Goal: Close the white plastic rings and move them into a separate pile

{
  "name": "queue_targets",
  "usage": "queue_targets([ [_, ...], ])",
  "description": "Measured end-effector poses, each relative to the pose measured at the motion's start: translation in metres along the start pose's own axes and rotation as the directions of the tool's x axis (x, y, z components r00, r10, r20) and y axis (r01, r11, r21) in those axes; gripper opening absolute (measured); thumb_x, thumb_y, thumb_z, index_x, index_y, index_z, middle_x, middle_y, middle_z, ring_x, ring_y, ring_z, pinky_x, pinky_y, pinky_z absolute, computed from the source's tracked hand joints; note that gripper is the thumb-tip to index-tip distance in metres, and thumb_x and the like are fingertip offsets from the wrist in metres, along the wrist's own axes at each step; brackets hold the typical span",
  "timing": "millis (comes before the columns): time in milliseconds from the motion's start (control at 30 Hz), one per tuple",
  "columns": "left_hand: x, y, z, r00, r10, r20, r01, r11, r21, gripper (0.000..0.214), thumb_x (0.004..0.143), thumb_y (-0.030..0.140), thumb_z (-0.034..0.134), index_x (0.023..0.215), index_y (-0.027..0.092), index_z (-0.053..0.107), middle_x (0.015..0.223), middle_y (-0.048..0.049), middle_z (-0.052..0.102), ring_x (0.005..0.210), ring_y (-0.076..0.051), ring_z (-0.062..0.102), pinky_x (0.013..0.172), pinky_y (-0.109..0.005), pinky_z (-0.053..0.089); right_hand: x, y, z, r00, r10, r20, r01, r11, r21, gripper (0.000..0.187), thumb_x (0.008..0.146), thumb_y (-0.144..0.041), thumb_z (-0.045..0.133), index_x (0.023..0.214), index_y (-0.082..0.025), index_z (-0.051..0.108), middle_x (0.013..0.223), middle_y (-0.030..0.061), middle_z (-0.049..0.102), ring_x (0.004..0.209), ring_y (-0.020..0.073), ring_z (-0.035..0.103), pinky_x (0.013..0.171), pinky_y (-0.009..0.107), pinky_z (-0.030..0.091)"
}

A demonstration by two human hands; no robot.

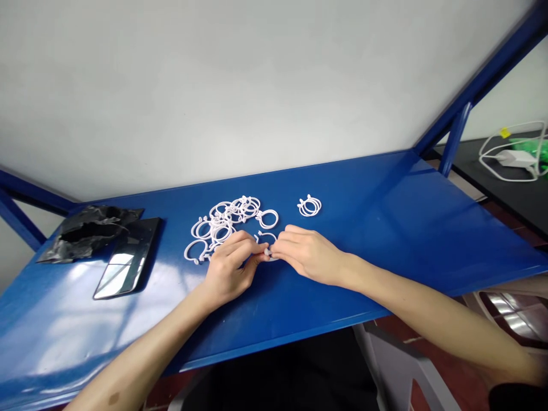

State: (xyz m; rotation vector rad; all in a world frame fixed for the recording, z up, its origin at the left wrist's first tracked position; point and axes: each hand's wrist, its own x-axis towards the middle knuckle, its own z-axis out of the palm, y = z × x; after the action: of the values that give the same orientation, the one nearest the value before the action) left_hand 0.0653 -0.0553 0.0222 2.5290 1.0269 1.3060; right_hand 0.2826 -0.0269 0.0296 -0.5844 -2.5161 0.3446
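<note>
Behind the worktop's front edge [274, 341], my left hand [232, 265] and right hand [309, 254] pinch a white open ring [268, 252], likely light, springy; grip knobbed ends.

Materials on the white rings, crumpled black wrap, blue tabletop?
White rings: probably plastic, smooth; uniform color, slim molded-looking loops.
Crumpled black wrap: likely thin plastic film, slight sheen; sharp creases, ragged opening.
Blue tabletop: glossy, perhaps painted metal; bright reflections show the gloss, but the core material isn't visible.
</note>
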Motion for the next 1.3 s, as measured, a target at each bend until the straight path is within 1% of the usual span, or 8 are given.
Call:
queue_targets([
  [267,0.0,-0.002,0.002,1.0,0.0,0.021,0.0,1.0,0.027,0.009,0.092,0.01,0.064,0.093,0.019,0.067,0.076,-0.0011,0.067,0.07,-0.014,0.062,0.062,-0.026,0.051,-0.003,0.004,0.005,0.999,0.013,0.03,-0.01,0.995,-0.098,0.027,0.106,-0.016,0.045,0.089,-0.018,0.066,0.08,0.0031,0.063,0.075,0.0157,0.049,0.067,0.028,0.044],
  [600,0.004,-0.003,-0.004,0.996,-0.048,0.074,0.042,0.996,0.077,0.007,0.095,0.016,0.062,0.101,0.019,0.066,0.086,-0.0036,0.069,0.078,-0.015,0.064,0.069,-0.028,0.054,0.003,0.003,0.006,0.993,0.007,-0.117,-0.018,0.996,-0.093,0.025,0.107,-0.024,0.048,0.095,-0.016,0.068,0.087,0.0047,0.073,0.078,0.0164,0.058,0.07,0.029,0.05],
  [733,0.003,-0.013,-0.005,0.987,-0.054,0.15,0.011,0.962,0.273,0.02,0.095,0.027,0.065,0.113,0.018,0.068,0.096,-0.0077,0.073,0.088,-0.022,0.063,0.079,-0.038,0.055,0.004,0.016,-0.006,0.957,0.181,-0.229,-0.228,0.953,-0.199,0.026,0.107,-0.028,0.047,0.103,-0.018,0.07,0.095,0.0065,0.075,0.087,0.0196,0.063,0.075,0.033,0.052],
  [833,0.001,-0.022,-0.005,0.959,-0.049,0.279,-0.043,0.948,0.315,0.026,0.09,0.036,0.073,0.11,0.02,0.073,0.108,-0.0104,0.072,0.098,-0.027,0.06,0.087,-0.044,0.054,-0.003,0.04,-0.018,0.885,0.367,-0.287,-0.454,0.818,-0.354,0.029,0.106,-0.029,0.047,0.105,-0.017,0.073,0.096,0.0112,0.072,0.088,0.025,0.061,0.067,0.037,0.051],
  [967,-0.001,-0.029,-0.006,0.947,0.009,0.321,-0.112,0.946,0.305,0.008,0.092,0.025,0.069,0.094,0.024,0.077,0.103,-0.0079,0.069,0.094,-0.024,0.055,0.082,-0.04,0.053,-0.012,0.067,-0.025,0.832,0.43,-0.35,-0.549,0.729,-0.409,0.031,0.104,-0.033,0.047,0.113,-0.017,0.073,0.106,0.0166,0.066,0.095,0.0295,0.056,0.064,0.04,0.053],
  [1133,0.002,-0.027,-0.011,0.967,0.125,0.222,-0.197,0.92,0.34,0.013,0.093,0.016,0.066,0.094,0.025,0.075,0.106,-0.007,0.068,0.092,-0.022,0.054,0.079,-0.036,0.05,-0.005,0.052,-0.023,0.866,0.36,-0.347,-0.459,0.848,-0.266,0.026,0.103,-0.03,0.052,0.116,-0.02,0.072,0.11,0.0128,0.068,0.102,0.0284,0.059,0.082,0.045,0.056],
  [1233,0.002,-0.025,-0.015,0.971,0.172,0.165,-0.221,0.912,0.346,0.024,0.091,0.009,0.065,0.102,0.028,0.075,0.111,-0.007,0.069,0.095,-0.022,0.056,0.082,-0.036,0.051,0.003,0.029,-0.015,0.922,0.307,-0.238,-0.321,0.947,-0.022,0.023,0.103,-0.031,0.055,0.117,-0.021,0.07,0.11,0.0085,0.073,0.102,0.0243,0.065,0.094,0.045,0.055],
  [1300,0.0,-0.025,-0.015,0.969,0.192,0.157,-0.235,0.911,0.339,0.032,0.091,0.006,0.062,0.108,0.03,0.074,0.114,-0.0067,0.069,0.098,-0.022,0.058,0.084,-0.036,0.051,0.005,0.018,-0.008,0.93,0.324,-0.172,-0.298,0.941,0.16,0.022,0.103,-0.03,0.056,0.119,-0.022,0.068,0.108,0.006,0.075,0.098,0.0208,0.069,0.091,0.041,0.056],
])
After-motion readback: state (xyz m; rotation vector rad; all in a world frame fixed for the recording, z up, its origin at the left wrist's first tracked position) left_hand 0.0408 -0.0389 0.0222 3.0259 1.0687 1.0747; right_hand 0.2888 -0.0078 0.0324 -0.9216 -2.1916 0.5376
